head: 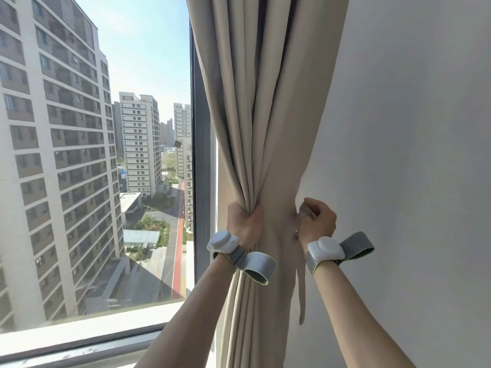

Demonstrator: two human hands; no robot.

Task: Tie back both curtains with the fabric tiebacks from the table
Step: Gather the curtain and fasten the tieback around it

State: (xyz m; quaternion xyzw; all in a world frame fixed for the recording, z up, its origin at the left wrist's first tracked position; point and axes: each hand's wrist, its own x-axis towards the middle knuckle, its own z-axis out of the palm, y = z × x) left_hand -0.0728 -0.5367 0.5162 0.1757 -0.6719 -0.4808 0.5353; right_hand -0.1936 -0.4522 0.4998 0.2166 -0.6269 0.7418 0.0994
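The beige curtain [255,115] is hanging at the right edge of the window [106,155], gathered into a narrow waist between 2 hands. The left hand [243,224] is closing fully around the window-side folds, squeezing them into a tight bunch. The right hand [317,221] is sitting at the wall-side edge of the curtain, fingers curling shut on one end of the fabric tieback [301,288], whose loose tail is dangling straight down along the curtain below the wrist. Both wrists are wearing a white wristband sensor [328,248] with a grey strap. The white wall [411,155] is lying just beside the right hand, leaving little room there; the open side is toward the glass and the sill [79,333].
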